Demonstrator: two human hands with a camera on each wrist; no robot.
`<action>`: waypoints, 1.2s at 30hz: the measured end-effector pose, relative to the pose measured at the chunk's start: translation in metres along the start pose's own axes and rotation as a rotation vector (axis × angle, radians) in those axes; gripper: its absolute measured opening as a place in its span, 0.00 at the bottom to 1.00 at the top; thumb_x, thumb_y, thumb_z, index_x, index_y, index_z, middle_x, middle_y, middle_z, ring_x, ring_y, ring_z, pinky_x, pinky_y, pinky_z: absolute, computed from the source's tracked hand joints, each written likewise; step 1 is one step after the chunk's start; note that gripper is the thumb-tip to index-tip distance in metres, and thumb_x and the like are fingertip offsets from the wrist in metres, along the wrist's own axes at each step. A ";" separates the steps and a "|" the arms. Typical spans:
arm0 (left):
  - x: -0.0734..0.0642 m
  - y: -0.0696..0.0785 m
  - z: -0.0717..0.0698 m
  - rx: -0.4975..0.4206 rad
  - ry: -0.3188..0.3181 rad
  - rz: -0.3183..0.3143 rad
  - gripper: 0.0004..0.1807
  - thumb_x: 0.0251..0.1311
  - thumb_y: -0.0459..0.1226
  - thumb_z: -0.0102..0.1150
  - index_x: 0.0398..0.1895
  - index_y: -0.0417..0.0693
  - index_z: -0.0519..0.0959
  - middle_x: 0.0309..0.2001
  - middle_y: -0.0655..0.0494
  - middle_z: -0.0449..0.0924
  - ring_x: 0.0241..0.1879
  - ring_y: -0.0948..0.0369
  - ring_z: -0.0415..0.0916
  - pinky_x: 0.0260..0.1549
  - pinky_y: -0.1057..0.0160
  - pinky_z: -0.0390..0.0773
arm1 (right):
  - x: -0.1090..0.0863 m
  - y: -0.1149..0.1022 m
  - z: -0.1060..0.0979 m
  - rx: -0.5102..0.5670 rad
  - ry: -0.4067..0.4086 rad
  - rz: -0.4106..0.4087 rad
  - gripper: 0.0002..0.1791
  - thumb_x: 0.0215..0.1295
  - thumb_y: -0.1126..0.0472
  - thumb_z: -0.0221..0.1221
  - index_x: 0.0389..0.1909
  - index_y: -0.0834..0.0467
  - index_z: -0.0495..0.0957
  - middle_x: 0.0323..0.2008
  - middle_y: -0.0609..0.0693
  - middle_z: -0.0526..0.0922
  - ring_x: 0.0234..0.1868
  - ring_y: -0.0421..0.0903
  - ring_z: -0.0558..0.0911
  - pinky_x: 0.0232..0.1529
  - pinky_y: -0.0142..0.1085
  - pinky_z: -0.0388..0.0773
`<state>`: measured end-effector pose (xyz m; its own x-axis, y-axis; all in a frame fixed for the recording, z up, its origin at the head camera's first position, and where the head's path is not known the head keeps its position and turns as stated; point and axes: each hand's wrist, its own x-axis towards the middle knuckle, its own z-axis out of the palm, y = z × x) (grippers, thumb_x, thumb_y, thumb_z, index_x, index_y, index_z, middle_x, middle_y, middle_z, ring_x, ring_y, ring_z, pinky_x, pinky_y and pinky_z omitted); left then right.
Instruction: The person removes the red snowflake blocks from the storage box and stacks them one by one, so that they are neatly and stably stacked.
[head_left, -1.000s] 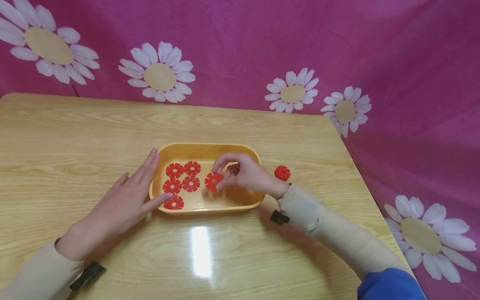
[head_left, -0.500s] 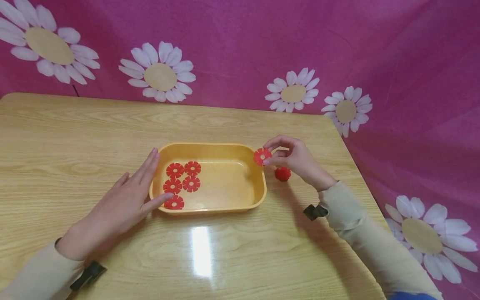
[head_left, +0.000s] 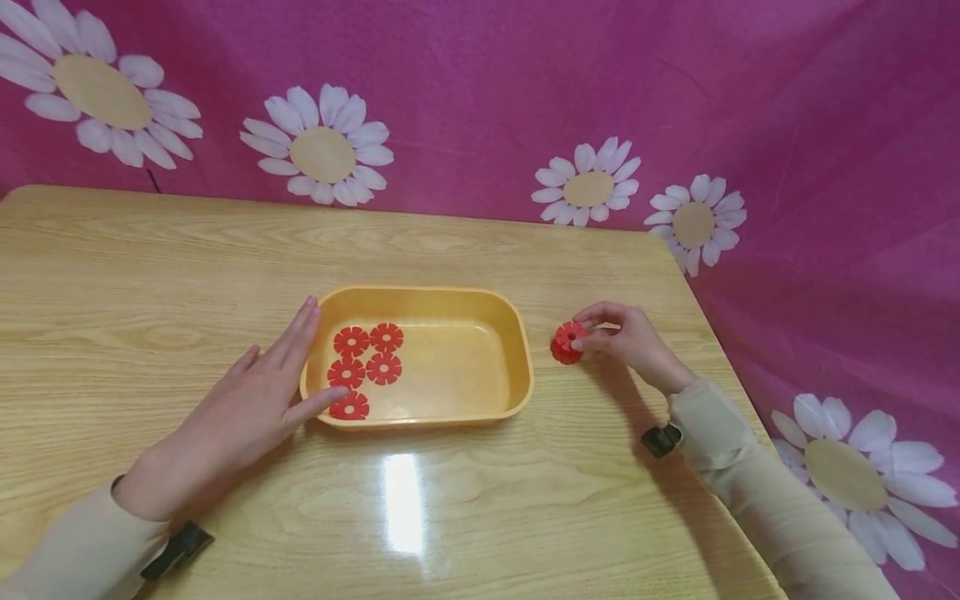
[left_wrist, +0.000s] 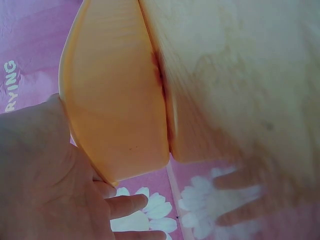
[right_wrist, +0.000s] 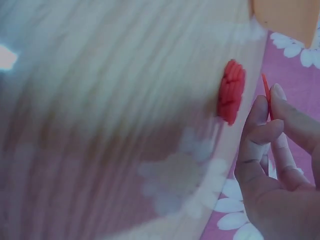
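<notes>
- Just above a stack of red discs, one notched red disc is pinched in the right hand, its thumb and fingers clamped on the edge.
- The right wrist view shows that disc edge-on, with a gap between it and the stack.
- The stack sits on the table, to the right of a yellow tray and well apart from its rim.
- At the tray's left end lie five loose discs, flat and close together, each with a round hole.
- The left hand lies along the tray's left rim, its fingers straight; the thumb reaches over the rim above the nearest disc, and whether it touches that disc cannot be told.
- Beige sleeves cover both forearms.
- Behind the table and along its right side hangs a magenta cloth printed with white daisies.
</notes>
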<state>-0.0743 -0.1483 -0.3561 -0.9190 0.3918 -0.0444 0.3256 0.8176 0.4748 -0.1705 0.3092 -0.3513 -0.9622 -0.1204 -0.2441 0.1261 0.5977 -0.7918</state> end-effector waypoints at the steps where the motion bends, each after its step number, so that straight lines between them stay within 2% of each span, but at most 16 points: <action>1: 0.000 0.000 0.000 -0.001 0.000 -0.001 0.55 0.66 0.63 0.48 0.78 0.50 0.27 0.78 0.57 0.23 0.76 0.47 0.41 0.65 0.30 0.48 | 0.000 0.002 0.000 0.001 0.000 0.005 0.21 0.60 0.66 0.68 0.53 0.66 0.77 0.46 0.61 0.77 0.35 0.45 0.81 0.38 0.34 0.83; 5: -0.001 0.000 0.000 -0.009 -0.002 -0.004 0.55 0.65 0.63 0.48 0.78 0.50 0.28 0.78 0.57 0.23 0.76 0.48 0.40 0.64 0.30 0.48 | 0.002 0.008 0.002 -0.004 0.005 0.009 0.20 0.59 0.66 0.68 0.52 0.66 0.78 0.43 0.59 0.80 0.33 0.45 0.80 0.34 0.34 0.82; 10: 0.000 0.000 0.000 -0.006 -0.002 -0.004 0.56 0.65 0.63 0.50 0.78 0.50 0.27 0.78 0.56 0.23 0.75 0.47 0.42 0.63 0.29 0.49 | 0.000 0.009 0.001 -0.078 0.031 -0.005 0.20 0.60 0.64 0.68 0.53 0.63 0.79 0.40 0.57 0.81 0.34 0.47 0.76 0.30 0.32 0.78; 15: 0.000 0.000 0.000 -0.005 -0.003 -0.005 0.56 0.64 0.63 0.50 0.78 0.50 0.27 0.78 0.56 0.23 0.75 0.47 0.43 0.63 0.29 0.49 | -0.002 0.003 -0.002 -0.091 0.044 -0.016 0.21 0.61 0.62 0.68 0.55 0.61 0.79 0.46 0.59 0.80 0.41 0.50 0.75 0.35 0.31 0.78; 20: 0.000 0.000 0.000 -0.004 -0.010 -0.010 0.56 0.64 0.64 0.50 0.78 0.50 0.27 0.78 0.56 0.22 0.75 0.46 0.42 0.63 0.29 0.49 | -0.005 -0.015 0.004 -0.066 0.039 -0.074 0.21 0.61 0.59 0.68 0.54 0.61 0.79 0.47 0.60 0.81 0.42 0.51 0.77 0.38 0.30 0.78; 24: 0.001 0.000 0.000 0.000 -0.012 -0.010 0.56 0.64 0.64 0.50 0.78 0.50 0.27 0.78 0.56 0.22 0.75 0.46 0.42 0.63 0.28 0.49 | -0.007 -0.039 0.020 -0.003 0.003 -0.143 0.19 0.61 0.63 0.67 0.52 0.63 0.80 0.46 0.62 0.80 0.41 0.50 0.78 0.39 0.29 0.79; 31: 0.001 0.000 0.000 0.001 -0.011 -0.008 0.56 0.64 0.64 0.50 0.78 0.49 0.27 0.78 0.55 0.22 0.76 0.46 0.41 0.63 0.28 0.49 | -0.006 -0.077 0.060 0.159 -0.108 -0.317 0.17 0.56 0.71 0.69 0.47 0.69 0.81 0.45 0.67 0.80 0.38 0.47 0.80 0.40 0.31 0.80; 36: 0.001 0.000 0.001 0.005 -0.012 -0.009 0.56 0.64 0.64 0.50 0.78 0.48 0.28 0.78 0.56 0.22 0.76 0.46 0.41 0.63 0.29 0.49 | 0.000 -0.097 0.088 0.196 -0.185 -0.365 0.16 0.55 0.74 0.68 0.45 0.71 0.80 0.45 0.69 0.80 0.37 0.46 0.79 0.41 0.31 0.78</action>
<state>-0.0755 -0.1475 -0.3567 -0.9192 0.3893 -0.0587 0.3186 0.8231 0.4702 -0.1612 0.1817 -0.3241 -0.8950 -0.4459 -0.0108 -0.1534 0.3305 -0.9312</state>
